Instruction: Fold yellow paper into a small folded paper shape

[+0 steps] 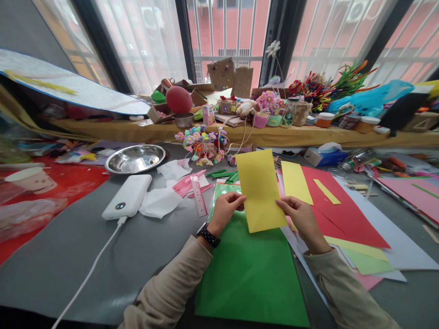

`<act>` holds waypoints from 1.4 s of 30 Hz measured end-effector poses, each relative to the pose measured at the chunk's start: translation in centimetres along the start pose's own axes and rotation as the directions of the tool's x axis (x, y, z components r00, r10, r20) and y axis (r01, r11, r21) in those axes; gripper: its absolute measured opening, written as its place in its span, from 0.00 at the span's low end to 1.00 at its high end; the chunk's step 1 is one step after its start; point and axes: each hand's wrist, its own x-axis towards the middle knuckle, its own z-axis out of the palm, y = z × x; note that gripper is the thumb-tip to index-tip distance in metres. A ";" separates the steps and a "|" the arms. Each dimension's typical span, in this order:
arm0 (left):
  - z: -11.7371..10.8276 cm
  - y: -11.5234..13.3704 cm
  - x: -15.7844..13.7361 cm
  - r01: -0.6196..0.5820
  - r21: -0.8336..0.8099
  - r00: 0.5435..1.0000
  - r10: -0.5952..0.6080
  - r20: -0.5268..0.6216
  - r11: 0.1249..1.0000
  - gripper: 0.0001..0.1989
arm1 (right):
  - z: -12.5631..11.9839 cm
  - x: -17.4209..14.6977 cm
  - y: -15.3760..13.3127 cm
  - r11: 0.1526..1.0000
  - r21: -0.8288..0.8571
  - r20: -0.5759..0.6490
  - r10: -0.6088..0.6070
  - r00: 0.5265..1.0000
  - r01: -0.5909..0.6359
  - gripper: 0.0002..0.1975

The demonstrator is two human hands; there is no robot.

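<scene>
A rectangular piece of yellow paper (259,192) is held up between my two hands, its lower edge tilted above a green sheet (254,278). My left hand (228,208), with a dark dotted watch band at the wrist, pinches the paper's left edge. On the opposite edge, my right hand (302,219) grips it between thumb and fingers. Right of the held paper lie another yellow piece (297,182) and a red sheet (350,214) with a narrow yellow strip (326,191) on top. A pink ruler (199,195) rests left of the green sheet.
A white power bank (127,196) with a cable lies left, near white tissues (160,203) and a round metal tray (135,159). Behind stand a bunch of small colourful flowers (202,144) and a crowded ledge (240,135). A blue tissue pack (325,156) sits back right.
</scene>
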 end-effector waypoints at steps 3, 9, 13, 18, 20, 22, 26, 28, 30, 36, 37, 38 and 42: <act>0.0 0.1 0.0 0.019 -0.020 1.000 -0.019 0.021 1.000 0.12 | 0.0 -0.1 0.0 0.998 -0.061 -0.054 -0.032 0.998 0.029 0.12; 0.2 0.2 -0.2 0.034 0.031 0.994 -0.037 0.100 0.999 0.12 | 0.0 -0.1 0.0 0.999 -0.028 -0.101 -0.037 0.994 0.035 0.11; 0.0 -0.1 -0.1 -0.044 0.031 0.999 0.044 -0.012 0.999 0.11 | 0.0 0.1 0.1 1.000 0.022 -0.022 0.020 1.000 -0.020 0.11; -0.1 -0.2 0.1 -0.060 0.006 0.997 0.061 -0.047 0.998 0.11 | -0.1 0.2 0.2 1.000 -0.025 0.016 -0.001 1.000 0.002 0.11; 0.0 -0.1 0.1 -0.059 -0.019 0.998 0.059 -0.004 0.998 0.11 | -0.1 0.2 0.2 0.999 -0.033 -0.011 -0.022 1.000 0.021 0.11; 0.2 0.0 -0.1 -0.066 -0.048 0.995 0.069 0.068 0.997 0.12 | 0.0 0.2 0.2 0.999 -0.027 -0.025 -0.031 0.999 0.030 0.11; 0.7 -0.2 -0.3 -0.080 -0.156 0.963 0.117 0.243 0.984 0.22 | 0.2 0.0 0.2 0.999 -0.020 0.014 -0.041 0.999 0.041 0.11; 0.7 -0.5 -0.3 -0.099 -0.172 0.952 0.143 0.269 0.980 0.23 | 0.3 -0.1 0.2 0.999 -0.015 0.043 -0.036 0.998 0.036 0.11; 0.7 -0.8 -0.3 -0.109 -0.144 0.956 0.144 0.255 0.984 0.23 | 0.4 -0.1 0.2 0.999 -0.010 0.050 -0.030 0.998 0.031 0.11; 0.2 -0.8 0.1 -0.048 -0.053 0.971 0.059 0.230 0.997 0.24 | 0.7 0.0 0.1 0.999 -0.036 0.092 0.011 0.996 -0.008 0.15; 0.2 -0.8 0.1 -0.033 -0.050 0.970 0.044 0.237 0.998 0.24 | 0.7 0.0 0.1 0.999 -0.034 0.097 0.017 0.995 -0.014 0.16; 0.2 -0.8 0.2 -0.018 -0.053 0.969 0.031 0.245 0.998 0.24 | 0.7 0.0 0.1 0.999 -0.034 0.100 0.019 0.995 -0.016 0.16; 0.2 -0.9 0.2 0.027 -0.079 0.964 -0.005 0.266 0.997 0.22 | 0.5 0.1 0.2 0.999 -0.054 0.096 0.001 0.995 0.005 0.14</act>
